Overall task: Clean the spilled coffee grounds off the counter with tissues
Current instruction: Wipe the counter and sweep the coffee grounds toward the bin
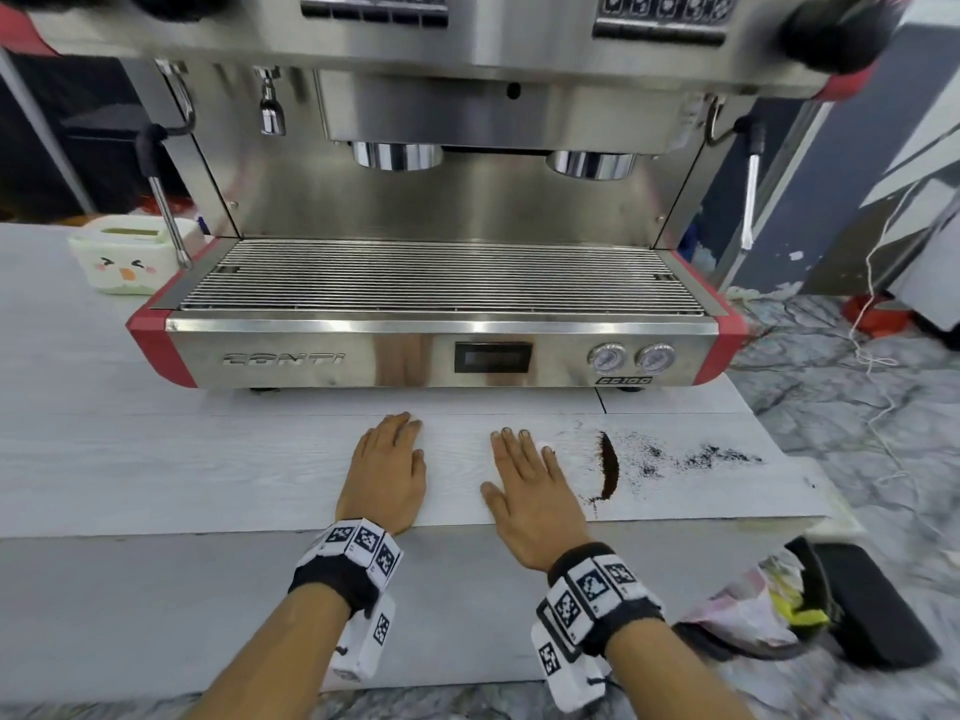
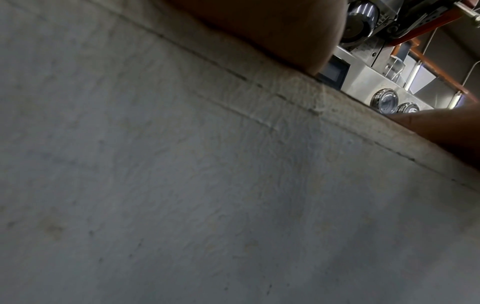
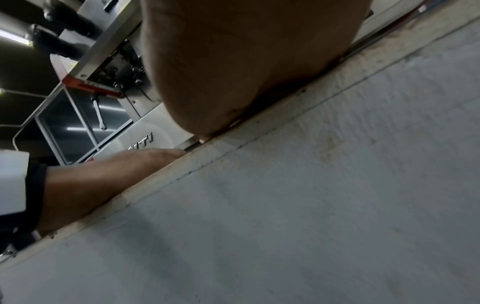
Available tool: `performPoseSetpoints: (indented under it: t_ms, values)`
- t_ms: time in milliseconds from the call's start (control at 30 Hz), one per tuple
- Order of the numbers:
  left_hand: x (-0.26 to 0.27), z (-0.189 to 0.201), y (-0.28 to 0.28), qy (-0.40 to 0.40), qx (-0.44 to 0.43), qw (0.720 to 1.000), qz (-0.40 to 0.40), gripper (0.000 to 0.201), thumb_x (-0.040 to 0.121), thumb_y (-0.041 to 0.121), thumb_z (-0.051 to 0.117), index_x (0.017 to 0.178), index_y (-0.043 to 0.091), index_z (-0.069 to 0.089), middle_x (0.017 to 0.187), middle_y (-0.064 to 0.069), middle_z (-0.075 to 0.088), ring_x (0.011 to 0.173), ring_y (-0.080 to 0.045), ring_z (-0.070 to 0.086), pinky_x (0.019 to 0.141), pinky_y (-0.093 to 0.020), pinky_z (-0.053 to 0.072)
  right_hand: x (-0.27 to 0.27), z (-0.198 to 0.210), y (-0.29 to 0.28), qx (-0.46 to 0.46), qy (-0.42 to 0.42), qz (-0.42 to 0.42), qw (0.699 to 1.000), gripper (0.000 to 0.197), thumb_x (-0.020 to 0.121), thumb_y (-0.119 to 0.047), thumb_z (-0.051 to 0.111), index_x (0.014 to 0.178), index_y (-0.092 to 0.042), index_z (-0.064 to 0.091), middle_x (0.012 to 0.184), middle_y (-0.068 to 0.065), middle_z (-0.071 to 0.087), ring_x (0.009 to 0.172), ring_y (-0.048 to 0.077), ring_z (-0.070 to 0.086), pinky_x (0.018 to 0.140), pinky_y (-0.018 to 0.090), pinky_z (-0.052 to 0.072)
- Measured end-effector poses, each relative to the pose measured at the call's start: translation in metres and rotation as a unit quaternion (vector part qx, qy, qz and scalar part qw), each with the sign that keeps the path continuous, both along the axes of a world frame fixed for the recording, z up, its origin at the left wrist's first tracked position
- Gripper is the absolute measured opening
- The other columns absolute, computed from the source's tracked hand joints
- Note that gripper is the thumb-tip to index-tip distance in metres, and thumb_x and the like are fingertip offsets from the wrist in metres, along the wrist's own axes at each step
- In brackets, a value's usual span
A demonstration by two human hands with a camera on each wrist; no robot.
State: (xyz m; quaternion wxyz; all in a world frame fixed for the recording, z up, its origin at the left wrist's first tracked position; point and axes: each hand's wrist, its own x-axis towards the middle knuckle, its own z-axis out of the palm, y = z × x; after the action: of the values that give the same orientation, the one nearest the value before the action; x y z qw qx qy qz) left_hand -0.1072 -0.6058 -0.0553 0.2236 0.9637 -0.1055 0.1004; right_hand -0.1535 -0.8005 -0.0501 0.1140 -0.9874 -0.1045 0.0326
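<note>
Here both hands, left hand (image 1: 387, 472) and right hand (image 1: 530, 491), lie flat with straight fingers holding nothing on the pale wood-grain counter (image 1: 208, 459), apparently resting, the dark brown spilled coffee grounds (image 1: 609, 467) just right of the right hand, no tissue yet taken.

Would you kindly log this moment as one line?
left hand flat on counter | right hand flat beside coffee grounds | no tissue held

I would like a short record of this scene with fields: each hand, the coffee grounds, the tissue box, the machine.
left hand: flat on the counter, holds nothing
right hand: flat on the counter, left of the spill
coffee grounds: dark ridge with scattered specks to its right
tissue box: far left, beside the machine
espresso machine: behind both hands
</note>
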Motion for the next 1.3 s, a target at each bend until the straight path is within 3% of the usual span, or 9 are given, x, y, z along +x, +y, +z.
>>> performPoseSetpoints:
  t_ms: [200,300,367,533,600,800,900,1100,1300]
  values:
    - [-0.003,0.0,0.0,0.005,0.018,1.0,0.001,0.045,0.093,0.021,0.035,0.136,0.011,0.044,0.146,-0.009,0.042,0.135,-0.025,0.037,0.114,-0.036,0.025,-0.002,-0.001,-0.014,-0.017,-0.003,-0.016,1.0,0.08,0.085,-0.06,-0.013,0.153,-0.017,-0.003,0.162,0.002,-0.009,0.149,0.02,-0.013,0.116,0.034,-0.014]
    - [-0.003,-0.001,0.0,0.004,0.012,1.0,0.003,0.05,0.09,0.026,0.031,0.135,0.011,0.047,0.144,-0.01,0.044,0.134,-0.026,0.039,0.114,-0.037,0.027,-0.004,0.0,-0.027,-0.02,-0.002,-0.016,1.0,0.087,0.079,-0.06,-0.019,0.153,-0.018,-0.002,0.162,0.001,-0.007,0.149,0.019,-0.011,0.117,0.035,-0.013]
    - [-0.003,-0.001,0.0,0.004,0.006,1.0,0.007,0.047,0.092,0.024,0.033,0.135,0.012,0.047,0.145,-0.009,0.044,0.134,-0.025,0.038,0.115,-0.035,0.026,-0.003,0.0,-0.039,-0.025,-0.003,-0.018,1.0,0.084,0.083,-0.061,-0.016,0.153,-0.017,-0.002,0.162,0.001,-0.008,0.149,0.019,-0.01,0.117,0.035,-0.011]
    - [-0.003,0.0,-0.001,0.009,0.002,1.0,0.017,0.042,0.095,0.018,0.041,0.136,0.013,0.046,0.147,-0.007,0.042,0.136,-0.023,0.036,0.115,-0.032,0.023,-0.003,0.001,-0.073,-0.039,0.01,-0.029,0.999,0.093,0.075,-0.064,-0.022,0.153,-0.015,-0.005,0.162,0.001,-0.01,0.149,0.017,-0.009,0.119,0.035,-0.008]
    - [-0.003,-0.001,0.0,0.012,0.0,1.0,0.016,0.041,0.095,0.018,0.043,0.136,0.013,0.047,0.146,-0.007,0.042,0.135,-0.024,0.037,0.115,-0.033,0.025,-0.001,0.001,-0.088,-0.049,0.01,-0.032,0.998,0.09,0.08,-0.064,-0.018,0.153,-0.014,-0.004,0.162,0.002,-0.008,0.149,0.017,-0.007,0.119,0.035,-0.007]
    - [-0.003,0.001,-0.002,0.014,0.002,1.0,0.02,0.041,0.095,0.016,0.045,0.135,0.012,0.048,0.146,-0.007,0.043,0.134,-0.025,0.039,0.114,-0.035,0.027,0.002,0.003,-0.13,-0.046,0.022,-0.043,0.998,0.091,0.075,-0.059,-0.014,0.153,-0.015,-0.002,0.162,0.001,-0.006,0.149,0.016,-0.006,0.119,0.033,-0.007]
    - [-0.004,0.003,-0.004,0.016,-0.002,1.0,0.026,0.041,0.094,0.015,0.046,0.134,0.011,0.049,0.145,-0.008,0.045,0.132,-0.026,0.041,0.113,-0.034,0.027,0.003,0.006,-0.145,-0.035,0.031,-0.046,0.998,0.081,0.084,-0.056,-0.005,0.153,-0.013,-0.004,0.162,0.001,-0.008,0.149,0.015,-0.009,0.119,0.032,-0.008]
    - [-0.004,0.007,-0.032,0.01,-0.024,0.999,0.02,0.043,0.092,0.018,0.051,0.135,0.012,0.048,0.144,-0.006,0.045,0.132,-0.025,0.041,0.113,-0.033,0.027,0.006,0.012,-0.124,0.005,-0.025,-0.014,1.0,0.083,0.08,-0.056,-0.012,0.152,-0.014,-0.007,0.16,0.0,-0.014,0.148,0.016,-0.014,0.12,0.033,-0.01]
    - [-0.002,0.007,-0.075,0.019,-0.037,0.999,-0.001,0.048,0.091,0.028,0.045,0.136,0.014,0.045,0.145,-0.005,0.043,0.132,-0.023,0.04,0.114,-0.035,0.028,0.024,0.008,-0.074,0.02,-0.012,0.042,0.999,0.087,0.077,-0.054,-0.013,0.153,-0.012,-0.004,0.162,0.002,-0.01,0.149,0.018,-0.012,0.119,0.036,-0.011]
